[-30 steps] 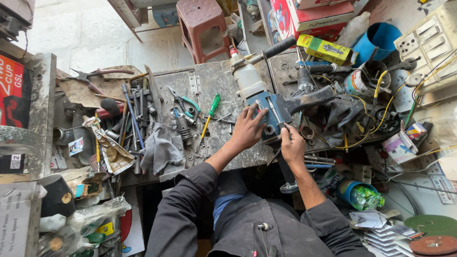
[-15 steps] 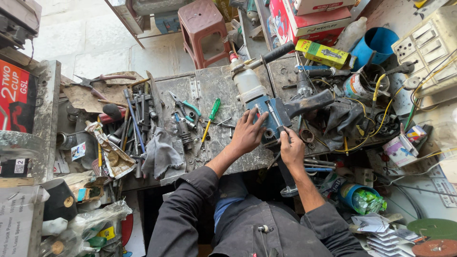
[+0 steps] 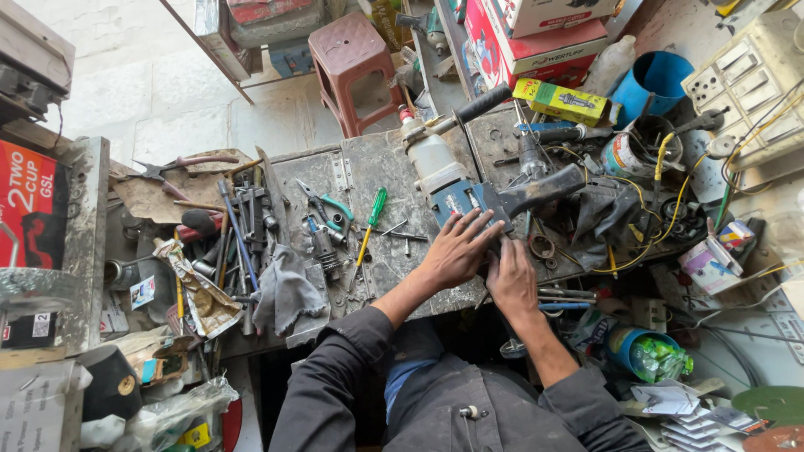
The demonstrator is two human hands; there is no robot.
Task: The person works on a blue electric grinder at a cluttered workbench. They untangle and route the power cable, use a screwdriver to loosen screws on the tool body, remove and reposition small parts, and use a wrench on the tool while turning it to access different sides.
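power drill [image 3: 456, 180] is laid flat mid-workbench [image 3: 377, 167], black handle pointed right | left hand [image 3: 456, 251] is spread, fingers laid on the blue body | right hand [image 3: 512, 280] is rested just beside it at the bench edge, grip can't be told | green-handled screwdriver [image 3: 371, 226] is seen near, grey rag [image 3: 285, 289] further left

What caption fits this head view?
Both hands, left hand and right hand, rest on a blue power drill on a cluttered workbench.
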